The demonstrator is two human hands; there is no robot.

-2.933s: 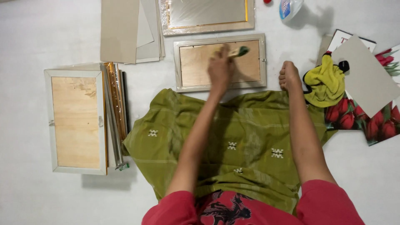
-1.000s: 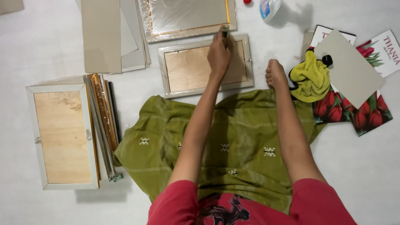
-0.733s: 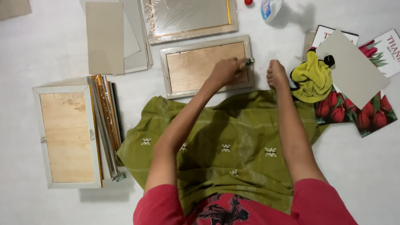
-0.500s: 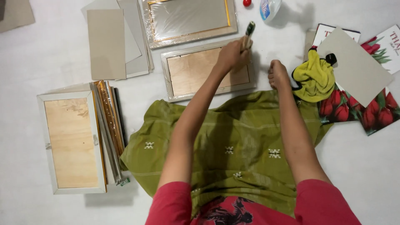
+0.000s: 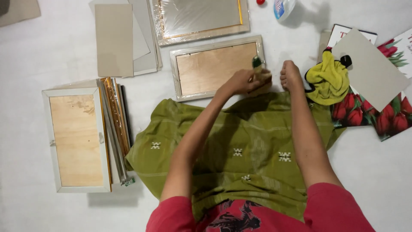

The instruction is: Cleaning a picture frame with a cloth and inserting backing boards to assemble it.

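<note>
Left hand (image 5: 240, 82) closed around a small green-tipped tool (image 5: 257, 64), held at the right edge of the face-down picture frame (image 5: 216, 66) — backing board up, so the rear is workable. Right hand (image 5: 291, 75) rests empty on the floor (image 5: 56, 51) beside that frame's right corner — apparently a brace.

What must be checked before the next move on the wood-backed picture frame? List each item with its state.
1. Left hand gripping the small green-topped tool: ok.
2. Tool over the right edge of the pale wood-backed picture frame: ok.
3. Tool's working tip touching the frame: cannot tell, the hand hides it.
4. Frame lying flat, back side up, on the white floor: ok.
5. Right hand steadying the frame: not ok, it rests just right of the frame, apart from it.
6. Yellow cloth close to the right hand: ok.
</note>
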